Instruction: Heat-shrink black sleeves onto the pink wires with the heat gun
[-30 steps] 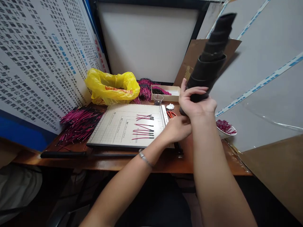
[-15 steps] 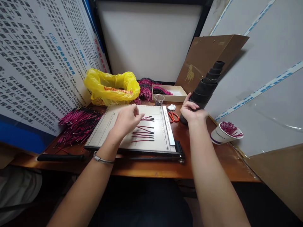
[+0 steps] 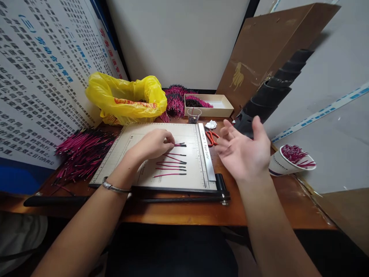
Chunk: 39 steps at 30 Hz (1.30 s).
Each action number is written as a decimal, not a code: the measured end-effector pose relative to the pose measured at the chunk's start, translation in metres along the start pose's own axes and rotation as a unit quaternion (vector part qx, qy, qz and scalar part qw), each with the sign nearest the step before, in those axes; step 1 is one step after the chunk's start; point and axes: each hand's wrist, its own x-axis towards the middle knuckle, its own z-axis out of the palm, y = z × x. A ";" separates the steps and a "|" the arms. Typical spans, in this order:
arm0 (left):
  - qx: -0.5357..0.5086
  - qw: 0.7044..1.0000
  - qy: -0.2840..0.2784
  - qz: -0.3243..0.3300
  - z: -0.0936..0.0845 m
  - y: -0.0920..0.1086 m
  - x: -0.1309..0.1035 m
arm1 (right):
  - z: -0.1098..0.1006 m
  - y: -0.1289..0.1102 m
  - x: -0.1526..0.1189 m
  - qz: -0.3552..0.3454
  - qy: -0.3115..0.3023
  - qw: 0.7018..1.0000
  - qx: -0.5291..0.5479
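My left hand [image 3: 157, 143] is over the paper cutter's pale board [image 3: 144, 169], thumb and fingertips pinched at the left ends of a few short magenta wires with black tips [image 3: 181, 145]. Below them, several similar wires [image 3: 171, 168] lie side by side on the board, black ends to the right. My right hand [image 3: 245, 152] is raised to the right of the cutter, palm up, fingers spread and holding nothing. Behind it stands a black stepped stack of tubes [image 3: 268, 94], its base partly hidden by the hand.
A loose pile of wires [image 3: 83, 154] lies left. Behind are a yellow bag [image 3: 129, 104], more wire bundles [image 3: 175, 102], an open box [image 3: 225, 107] and a clear cup [image 3: 194, 115]. Orange-handled scissors [image 3: 212, 137] lie right; a tilted paper cup [image 3: 284, 163] holds wires.
My right hand has come away from the black stack and opened, palm up. My left hand's fingertips have closed on the wires. The view has shifted slightly.
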 end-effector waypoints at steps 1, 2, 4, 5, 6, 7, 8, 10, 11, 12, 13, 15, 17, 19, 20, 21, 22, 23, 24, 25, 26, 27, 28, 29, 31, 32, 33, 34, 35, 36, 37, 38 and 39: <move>-0.005 1.000 -0.002 -0.001 0.001 0.000 -0.005 | -0.005 0.006 -0.011 -0.018 -0.014 0.997 -0.077; -0.010 1.000 -0.003 -0.004 0.002 0.000 -0.010 | -0.011 0.013 -0.021 -0.093 -0.047 0.955 -0.277; -0.020 1.000 -0.013 -0.005 0.003 0.001 -0.021 | -0.025 0.026 -0.039 -0.136 -0.036 0.916 -0.375; -0.024 1.000 -0.019 -0.004 0.003 0.001 -0.026 | -0.032 0.032 -0.045 -0.159 -0.026 0.896 -0.414; -0.027 0.999 -0.025 -0.002 0.004 0.002 -0.030 | -0.040 0.039 -0.050 -0.206 -0.024 0.846 -0.492; -0.030 0.999 -0.027 0.001 0.004 0.003 -0.034 | -0.046 0.045 -0.053 -0.232 -0.025 0.805 -0.545; -0.032 0.999 -0.022 0.005 0.005 0.003 -0.037 | -0.052 0.050 -0.055 -0.255 -0.025 0.771 -0.583; -0.035 0.999 0.003 0.015 0.008 0.002 -0.040 | -0.062 0.060 -0.056 -0.285 -0.030 0.721 -0.631; -0.036 0.999 0.020 0.022 0.010 0.001 -0.041 | -0.065 0.064 -0.056 -0.295 -0.034 0.709 -0.639; -0.038 0.998 0.035 0.028 0.012 -0.001 -0.041 | -0.067 0.066 -0.055 -0.302 -0.039 0.704 -0.642; -0.040 0.997 0.048 0.034 0.014 -0.002 -0.041 | -0.068 0.069 -0.054 -0.307 -0.042 0.704 -0.639; -0.046 0.996 0.064 0.038 0.017 -0.004 -0.040 | -0.069 0.071 -0.053 -0.308 -0.046 0.710 -0.631; -0.050 0.996 0.070 0.032 0.018 -0.004 -0.040 | -0.069 0.070 -0.052 -0.299 -0.042 0.714 -0.632; -0.053 0.996 0.070 0.027 0.019 -0.003 -0.040 | -0.069 0.070 -0.052 -0.290 -0.037 0.714 -0.636; -0.055 0.996 0.069 0.027 0.019 -0.002 -0.040 | -0.069 0.069 -0.052 -0.286 -0.034 0.715 -0.636; -0.058 0.996 0.068 0.030 0.019 -0.002 -0.041 | -0.070 0.069 -0.052 -0.283 -0.034 0.717 -0.636; -0.061 0.995 0.068 0.034 0.020 -0.001 -0.041 | -0.070 0.069 -0.053 -0.282 -0.034 0.719 -0.634; -0.066 0.995 0.069 0.038 0.020 -0.001 -0.042 | -0.070 0.069 -0.053 -0.281 -0.037 0.721 -0.633; -0.073 0.994 0.069 0.043 0.021 0.000 -0.043 | -0.071 0.069 -0.052 -0.280 -0.041 0.722 -0.632; -0.081 0.993 0.068 0.049 0.022 0.000 -0.043 | -0.071 0.069 -0.052 -0.278 -0.044 0.722 -0.632; -0.089 0.992 0.068 0.054 0.022 0.001 -0.044 | -0.071 0.068 -0.052 -0.274 -0.048 0.723 -0.633; -0.095 0.992 0.066 0.058 0.022 0.001 -0.044 | -0.071 0.068 -0.052 -0.271 -0.049 0.723 -0.633; -0.099 0.991 0.061 0.058 0.022 0.002 -0.044 | -0.071 0.068 -0.052 -0.267 -0.050 0.725 -0.633; -0.102 0.992 0.056 0.054 0.021 0.002 -0.044 | -0.071 0.068 -0.052 -0.265 -0.050 0.727 -0.631; -0.104 0.993 0.047 0.034 0.019 0.004 -0.043 | -0.072 0.068 -0.053 -0.264 -0.050 0.732 -0.626; -0.105 0.993 0.044 0.024 0.018 0.005 -0.042 | -0.072 0.068 -0.053 -0.264 -0.050 0.733 -0.625; -0.105 0.993 0.043 0.016 0.017 0.005 -0.041 | -0.072 0.068 -0.053 -0.263 -0.050 0.735 -0.623; -0.104 0.994 0.044 0.010 0.016 0.006 -0.040 | -0.072 0.068 -0.054 -0.262 -0.050 0.737 -0.621; -0.102 0.994 0.045 0.008 0.016 0.006 -0.040 | -0.072 0.068 -0.054 -0.260 -0.050 0.739 -0.620; -0.100 0.994 0.044 0.007 0.015 0.006 -0.039 | -0.071 0.068 -0.054 -0.258 -0.050 0.740 -0.619; -0.098 0.994 0.043 0.007 0.015 0.006 -0.039 | -0.071 0.068 -0.054 -0.256 -0.049 0.742 -0.617; -0.097 0.994 0.042 0.008 0.015 0.006 -0.039 | -0.071 0.068 -0.054 -0.253 -0.049 0.745 -0.616; -0.097 0.994 0.042 0.009 0.015 0.007 -0.038 | -0.071 0.068 -0.054 -0.249 -0.048 0.747 -0.614</move>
